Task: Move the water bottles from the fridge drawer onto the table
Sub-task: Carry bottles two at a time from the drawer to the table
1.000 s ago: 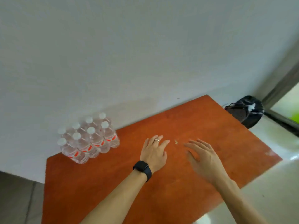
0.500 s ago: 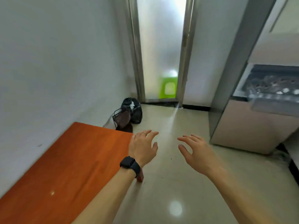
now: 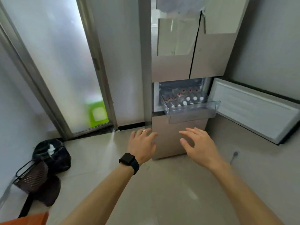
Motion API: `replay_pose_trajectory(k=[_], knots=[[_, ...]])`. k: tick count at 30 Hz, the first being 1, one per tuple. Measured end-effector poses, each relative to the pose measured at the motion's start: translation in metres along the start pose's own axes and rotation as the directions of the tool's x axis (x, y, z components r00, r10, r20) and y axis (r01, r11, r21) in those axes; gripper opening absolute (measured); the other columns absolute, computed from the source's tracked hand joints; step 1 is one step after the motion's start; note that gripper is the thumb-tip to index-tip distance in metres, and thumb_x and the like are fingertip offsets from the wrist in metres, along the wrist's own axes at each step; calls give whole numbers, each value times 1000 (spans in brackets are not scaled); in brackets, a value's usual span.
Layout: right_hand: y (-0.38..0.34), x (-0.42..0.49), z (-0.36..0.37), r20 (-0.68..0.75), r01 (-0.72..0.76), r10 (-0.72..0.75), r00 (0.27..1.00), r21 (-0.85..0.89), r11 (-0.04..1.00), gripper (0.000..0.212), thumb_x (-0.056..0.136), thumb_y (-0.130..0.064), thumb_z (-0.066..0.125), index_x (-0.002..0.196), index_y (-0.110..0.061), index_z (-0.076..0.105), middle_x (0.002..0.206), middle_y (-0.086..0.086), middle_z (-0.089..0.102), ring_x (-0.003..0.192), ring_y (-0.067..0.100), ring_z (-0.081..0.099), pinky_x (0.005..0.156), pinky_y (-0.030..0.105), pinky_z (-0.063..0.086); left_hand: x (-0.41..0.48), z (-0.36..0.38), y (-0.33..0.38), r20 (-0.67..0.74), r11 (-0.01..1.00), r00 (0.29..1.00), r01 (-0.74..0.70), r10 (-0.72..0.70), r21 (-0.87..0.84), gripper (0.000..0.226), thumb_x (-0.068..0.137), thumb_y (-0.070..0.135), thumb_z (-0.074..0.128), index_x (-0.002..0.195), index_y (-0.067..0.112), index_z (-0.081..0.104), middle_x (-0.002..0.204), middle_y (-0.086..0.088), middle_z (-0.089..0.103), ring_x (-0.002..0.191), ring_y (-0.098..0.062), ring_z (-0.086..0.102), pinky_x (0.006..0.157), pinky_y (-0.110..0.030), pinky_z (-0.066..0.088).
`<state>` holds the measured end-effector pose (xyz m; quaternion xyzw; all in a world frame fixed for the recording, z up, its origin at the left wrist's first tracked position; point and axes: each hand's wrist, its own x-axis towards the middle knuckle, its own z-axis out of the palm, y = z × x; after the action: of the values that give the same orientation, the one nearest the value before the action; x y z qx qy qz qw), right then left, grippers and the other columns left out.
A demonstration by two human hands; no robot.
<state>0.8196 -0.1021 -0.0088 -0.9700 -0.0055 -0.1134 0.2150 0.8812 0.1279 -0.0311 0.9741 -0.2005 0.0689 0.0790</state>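
Note:
A clear plastic fridge drawer [image 3: 193, 113] is pulled out of the beige fridge [image 3: 193, 62] ahead of me. Several water bottles [image 3: 186, 99] with white caps and red labels lie inside it. My left hand [image 3: 142, 145], with a black watch and a ring, is held out empty with fingers spread, below the drawer. My right hand [image 3: 198, 144] hovers beside it, also empty and spread. Both hands are apart from the drawer. Only a corner of the orange table [image 3: 24, 220] shows at the bottom left.
The fridge's lower door [image 3: 254, 109] stands swung out to the right. A frosted glass door [image 3: 65, 65] with a green shape behind it is on the left. A black bag [image 3: 52, 153] and a dark dustpan [image 3: 32, 177] sit on the tiled floor at left.
My view has swung right from the table with its standing bottles to face the fridge. Both hands stayed empty and now reach toward the pulled-out drawer.

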Motion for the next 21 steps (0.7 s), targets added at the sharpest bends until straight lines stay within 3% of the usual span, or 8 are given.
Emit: replay_pose_trajectory(k=[8, 21], knots=[[99, 124, -25, -6, -153, 153, 988, -85, 985, 41, 99, -46, 51, 138, -35, 57, 149, -10, 50, 145, 17, 33, 121, 32, 23, 194, 19, 36, 18, 990, 992, -122, 123, -67, 49, 97, 39, 49, 145, 39, 43, 155, 4, 41, 145, -19, 31, 121, -46, 19], [210, 281, 7, 80, -237, 238, 968, -17, 971, 44, 101, -46, 47, 143, -33, 50, 150, -14, 47, 145, 13, 29, 118, 30, 24, 376, 94, 49, 108, 987, 989, -89, 104, -131, 47, 99, 43, 48, 146, 38, 44, 151, 6, 45, 141, -19, 37, 118, -43, 23]])
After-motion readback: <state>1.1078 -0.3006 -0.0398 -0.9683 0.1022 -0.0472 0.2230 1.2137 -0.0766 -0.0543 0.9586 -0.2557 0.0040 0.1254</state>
